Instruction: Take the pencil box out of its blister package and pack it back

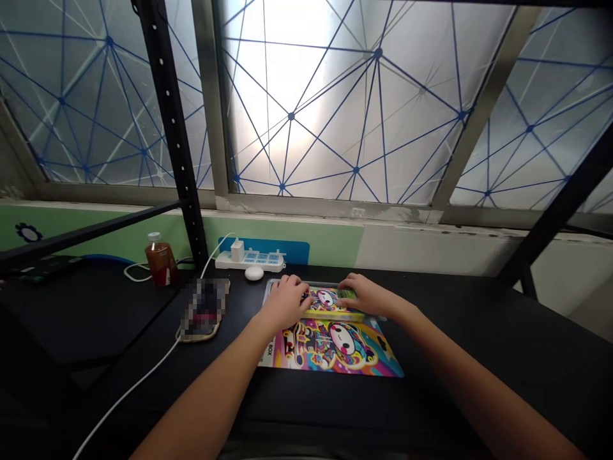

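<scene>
A small, flat box with a bright cartoon print and a yellow front edge lies crosswise on the black table. At its left end is my left hand, fingers curled over the top and edge. My right hand grips the opposite end, thumb toward the front and fingers at the back. Nearer to me, a colourful printed card with a matching cartoon character lies flat, partly under the box. Clear plastic packaging shows behind the hands; most of it is hidden.
To the left, a phone with a white cable rests on the table. Behind are a white power strip with a plug, a white oval case and a bottle of reddish-brown liquid. A black metal post rises at the left.
</scene>
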{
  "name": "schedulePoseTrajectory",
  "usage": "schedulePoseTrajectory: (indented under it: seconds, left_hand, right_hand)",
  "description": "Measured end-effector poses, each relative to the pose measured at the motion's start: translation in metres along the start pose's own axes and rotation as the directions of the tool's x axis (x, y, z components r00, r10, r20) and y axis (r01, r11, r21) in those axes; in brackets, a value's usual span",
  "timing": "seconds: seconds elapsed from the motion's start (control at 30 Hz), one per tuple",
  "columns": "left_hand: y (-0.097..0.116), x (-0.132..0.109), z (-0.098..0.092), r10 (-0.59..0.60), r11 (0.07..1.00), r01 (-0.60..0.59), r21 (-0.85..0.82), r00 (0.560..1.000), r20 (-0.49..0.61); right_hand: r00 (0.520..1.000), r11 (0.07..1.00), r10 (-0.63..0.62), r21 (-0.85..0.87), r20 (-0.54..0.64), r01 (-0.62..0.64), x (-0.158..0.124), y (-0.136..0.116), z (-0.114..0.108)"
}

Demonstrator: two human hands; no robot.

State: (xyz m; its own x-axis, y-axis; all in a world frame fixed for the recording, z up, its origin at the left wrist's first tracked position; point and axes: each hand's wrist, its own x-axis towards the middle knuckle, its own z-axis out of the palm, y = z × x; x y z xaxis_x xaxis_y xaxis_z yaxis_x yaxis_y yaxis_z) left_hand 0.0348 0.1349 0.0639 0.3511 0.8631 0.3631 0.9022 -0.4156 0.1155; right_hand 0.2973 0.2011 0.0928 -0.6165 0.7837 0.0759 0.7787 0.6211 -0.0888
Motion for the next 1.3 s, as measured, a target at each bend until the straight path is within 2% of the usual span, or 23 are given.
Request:
schedulePoseTrajectory:
  seconds: [0.1, 0.2, 0.3, 0.4, 0.57, 0.7, 0.87, 0.97, 1.03, 1.07, 1.13, 1.17, 1.3]
  left_hand:
    - [0.0, -0.001, 0.002, -0.007, 1.0, 0.007, 0.024, 1.0, -0.001]
    - [0.004, -0.002, 0.003, -0.018, 0.999, 0.019, 0.048, 1.0, -0.008]
    - [0.006, -0.004, 0.0, -0.024, 0.997, 0.026, 0.076, 0.999, -0.021]
    - [0.0, -0.005, -0.007, -0.052, 0.993, 0.056, 0.108, 0.998, -0.044]
    - [-0.014, -0.007, -0.03, -0.082, 0.984, 0.095, 0.152, 0.993, -0.091]
    - [0.002, -0.017, -0.048, -0.008, 0.988, 0.036, 0.152, 0.984, -0.179]
    - [0.022, -0.041, -0.048, 0.027, 0.993, 0.003, 0.116, 0.966, -0.256]
    - [0.022, -0.051, -0.047, 0.054, 0.995, -0.031, 0.095, 0.966, -0.253]
    - [0.02, -0.059, -0.05, 0.097, 0.993, -0.078, 0.083, 0.963, -0.253]
    - [0.019, -0.064, -0.051, 0.123, 0.991, -0.107, 0.077, 0.96, -0.253]
    - [0.017, -0.076, -0.05, 0.173, 0.985, -0.163, 0.062, 0.951, -0.256]
    - [0.016, -0.083, -0.048, 0.189, 0.982, -0.181, 0.055, 0.946, -0.263]
    - [0.011, -0.11, -0.028, 0.186, 0.982, -0.182, 0.041, 0.937, -0.295]
  right_hand:
    - [0.998, 1.0, -0.007, -0.024, 0.069, 0.009, 0.009, 0.004, 0.003]
    - [0.998, 0.999, -0.001, -0.049, 0.059, 0.003, 0.016, 0.005, 0.006]
    - [0.999, 0.998, 0.012, -0.069, -0.03, -0.014, 0.017, 0.005, 0.01]
    - [0.988, 0.998, 0.01, -0.067, -0.151, -0.02, 0.007, 0.001, 0.013]
    - [0.928, 0.999, -0.048, -0.037, -0.368, 0.037, -0.018, -0.016, 0.009]
    - [0.824, 0.991, -0.134, -0.059, -0.55, 0.122, -0.045, -0.032, -0.002]
    - [0.667, 0.953, -0.297, -0.171, -0.684, 0.249, -0.098, -0.048, 0.008]
    - [0.535, 0.877, -0.469, -0.303, -0.703, 0.372, -0.131, -0.05, 0.023]
    - [0.429, 0.824, -0.552, -0.391, -0.715, 0.409, -0.145, -0.048, 0.03]
    - [0.396, 0.81, -0.572, -0.419, -0.718, 0.411, -0.15, -0.048, 0.031]
    - [0.387, 0.814, -0.566, -0.419, -0.728, 0.402, -0.153, -0.049, 0.03]
    - [0.403, 0.826, -0.549, -0.401, -0.732, 0.396, -0.152, -0.052, 0.029]
    - [0.555, 0.86, -0.506, -0.343, -0.66, 0.377, -0.148, -0.066, 0.03]
